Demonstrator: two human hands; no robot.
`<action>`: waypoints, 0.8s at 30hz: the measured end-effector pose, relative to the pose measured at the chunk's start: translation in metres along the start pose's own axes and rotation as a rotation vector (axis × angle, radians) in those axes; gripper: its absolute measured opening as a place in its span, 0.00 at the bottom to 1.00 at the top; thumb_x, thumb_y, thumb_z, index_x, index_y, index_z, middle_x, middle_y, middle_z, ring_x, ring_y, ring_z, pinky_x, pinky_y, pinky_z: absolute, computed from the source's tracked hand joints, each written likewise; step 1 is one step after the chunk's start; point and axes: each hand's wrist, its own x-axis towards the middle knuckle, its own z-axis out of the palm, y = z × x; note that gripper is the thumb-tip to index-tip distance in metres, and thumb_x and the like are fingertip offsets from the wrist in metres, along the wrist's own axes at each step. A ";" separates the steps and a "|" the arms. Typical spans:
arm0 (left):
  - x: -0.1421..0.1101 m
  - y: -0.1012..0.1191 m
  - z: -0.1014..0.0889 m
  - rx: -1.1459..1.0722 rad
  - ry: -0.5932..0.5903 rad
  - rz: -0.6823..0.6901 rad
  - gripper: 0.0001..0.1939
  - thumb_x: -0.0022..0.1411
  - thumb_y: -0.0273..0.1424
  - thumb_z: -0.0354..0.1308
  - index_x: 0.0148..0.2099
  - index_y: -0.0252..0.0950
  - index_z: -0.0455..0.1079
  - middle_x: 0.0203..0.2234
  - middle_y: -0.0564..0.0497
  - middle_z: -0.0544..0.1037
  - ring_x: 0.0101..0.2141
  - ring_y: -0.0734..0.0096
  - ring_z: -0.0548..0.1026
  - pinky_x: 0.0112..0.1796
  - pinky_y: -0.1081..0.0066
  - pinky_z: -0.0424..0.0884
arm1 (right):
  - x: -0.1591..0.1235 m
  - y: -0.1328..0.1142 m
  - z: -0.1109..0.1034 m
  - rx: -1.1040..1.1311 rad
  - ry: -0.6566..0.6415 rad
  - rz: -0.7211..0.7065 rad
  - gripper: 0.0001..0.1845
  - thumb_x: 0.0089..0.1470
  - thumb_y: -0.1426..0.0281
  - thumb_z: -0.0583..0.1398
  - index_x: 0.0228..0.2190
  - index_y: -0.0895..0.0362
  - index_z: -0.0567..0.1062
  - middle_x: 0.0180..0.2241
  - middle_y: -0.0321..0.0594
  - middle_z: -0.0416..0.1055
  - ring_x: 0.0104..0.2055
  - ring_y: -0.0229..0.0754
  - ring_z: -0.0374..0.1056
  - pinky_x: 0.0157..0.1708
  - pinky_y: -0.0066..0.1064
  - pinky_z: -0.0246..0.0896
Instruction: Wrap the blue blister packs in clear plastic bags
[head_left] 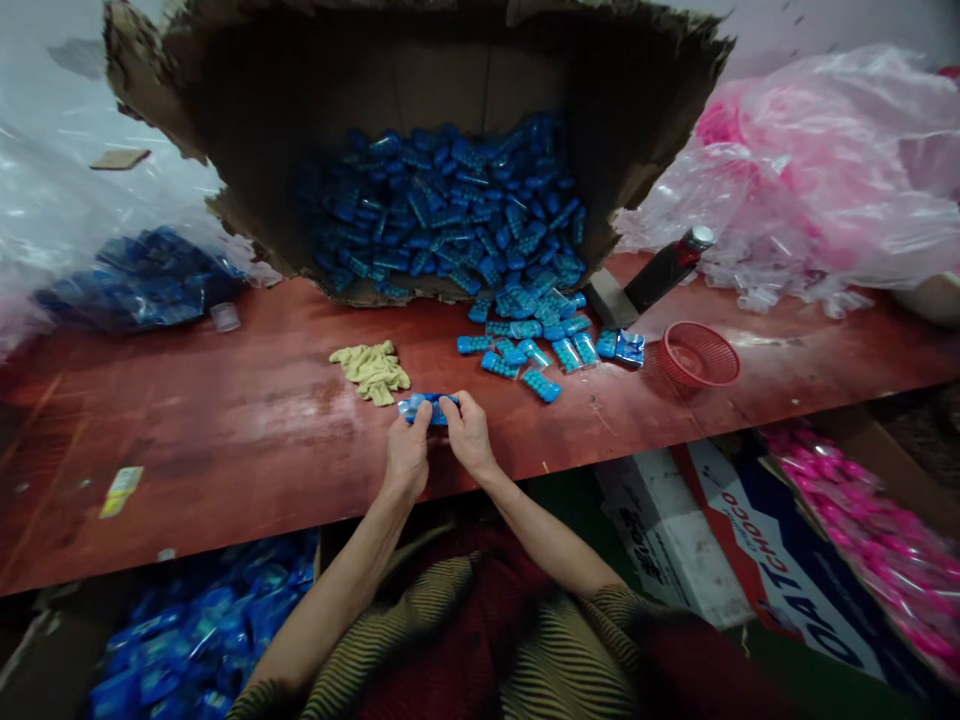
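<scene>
Near the front edge of the red table [285,430], my left hand [410,445] and my right hand [469,435] both grip a small blue packet [429,407], thumbs on top. Its shiny wrap sticks out to the left of my left thumb; the fingers beneath are hidden. Just behind my left hand lies a crumpled yellow cloth [373,371]. To the right, several clear bottles with blue caps and blue beads [541,385] lie loose, spilling from a torn cardboard box [660,110] heaped with more of them.
A red plastic basket [701,355] and a dark capped bottle [671,268] stand at right. Plastic bags with pink and clear pieces [840,170] lie behind. Blue wrappers [150,275] sit at left, more [210,630] below the table. A box of pink items [862,530] stands lower right.
</scene>
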 end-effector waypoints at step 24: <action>-0.010 0.015 -0.034 -0.214 -0.119 -0.518 0.12 0.62 0.31 0.53 0.26 0.35 0.63 0.12 0.56 0.63 0.15 0.77 0.65 0.16 0.79 0.63 | 0.067 -0.002 -0.063 -1.208 -0.212 -0.079 0.14 0.56 0.70 0.57 0.45 0.60 0.69 0.46 0.55 0.64 0.40 0.51 0.68 0.34 0.37 0.60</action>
